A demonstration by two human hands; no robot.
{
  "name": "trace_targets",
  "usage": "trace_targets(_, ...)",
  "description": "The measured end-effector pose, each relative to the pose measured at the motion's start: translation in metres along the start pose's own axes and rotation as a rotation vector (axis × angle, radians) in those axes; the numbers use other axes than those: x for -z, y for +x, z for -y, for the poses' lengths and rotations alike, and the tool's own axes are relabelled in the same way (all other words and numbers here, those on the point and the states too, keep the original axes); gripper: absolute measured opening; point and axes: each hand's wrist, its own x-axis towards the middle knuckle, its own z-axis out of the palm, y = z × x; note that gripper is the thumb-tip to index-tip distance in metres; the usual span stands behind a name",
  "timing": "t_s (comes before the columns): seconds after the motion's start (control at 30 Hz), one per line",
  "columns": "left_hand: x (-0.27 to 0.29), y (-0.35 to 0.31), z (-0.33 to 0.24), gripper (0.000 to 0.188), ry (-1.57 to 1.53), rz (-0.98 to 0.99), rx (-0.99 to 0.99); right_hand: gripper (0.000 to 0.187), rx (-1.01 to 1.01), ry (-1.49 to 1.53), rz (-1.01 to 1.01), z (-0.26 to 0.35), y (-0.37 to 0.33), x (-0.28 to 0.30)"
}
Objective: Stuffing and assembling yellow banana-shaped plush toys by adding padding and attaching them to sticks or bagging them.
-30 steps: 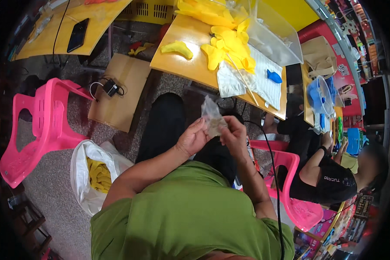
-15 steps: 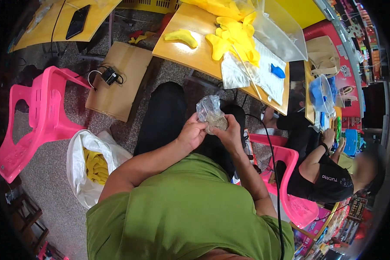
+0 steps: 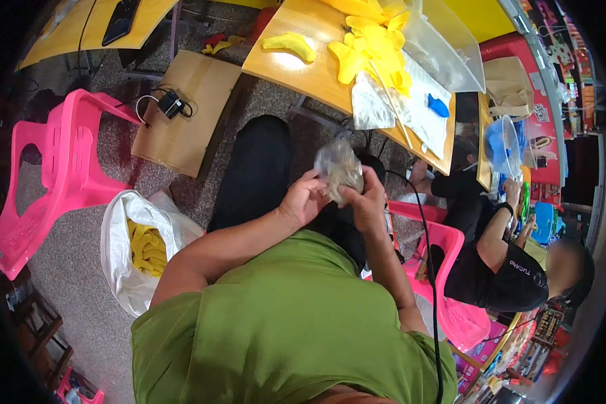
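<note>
A clear plastic bag [image 3: 337, 163] with a greyish-beige filling is held over my lap. My right hand [image 3: 368, 204] grips its lower right side, the thumb pressed on the filled part. My left hand [image 3: 306, 197] is closed at the bag's lower left edge, fingertips pinched on the plastic. What the filling is made of cannot be made out. Beyond my hands, a yellow banana-shaped piece [image 3: 289, 45] and a pile of yellow fabric pieces [image 3: 367, 50] lie on the wooden table [image 3: 320, 81].
A stick [image 3: 392, 108], white cloth and blue piece [image 3: 438, 105] share the table with a clear bin [image 3: 451, 64]. Left are a pink chair [image 3: 64, 161], cardboard [image 3: 182, 128] and a white sack [image 3: 118, 232] of yellow pieces. A person [image 3: 498, 269] sits right; a black cable [image 3: 429, 269] hangs nearby.
The bag has turned in my hands and its filled part now stands more upright. My left fingers have shifted down along its edge. The whole view has moved slightly.
</note>
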Motion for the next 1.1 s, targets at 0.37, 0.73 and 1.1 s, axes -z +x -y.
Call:
trace_targets(0.37,0.019,0.01,0.0,0.043,-0.049,0.016,0.021,0.046,0.107,-0.341,-0.039,-0.021,0.011,0.008)
trace_targets(0.73,0.019,0.017,-0.002,0.039,-0.123,-0.016,-0.008,0.057,0.231,-0.63,0.045,-0.013,0.015,0.011)
trace_targets(1.1,0.023,0.018,-0.002,0.023,-0.058,-0.205,-0.02,0.027,0.301,-0.42,-0.093,-0.007,0.01,0.015)
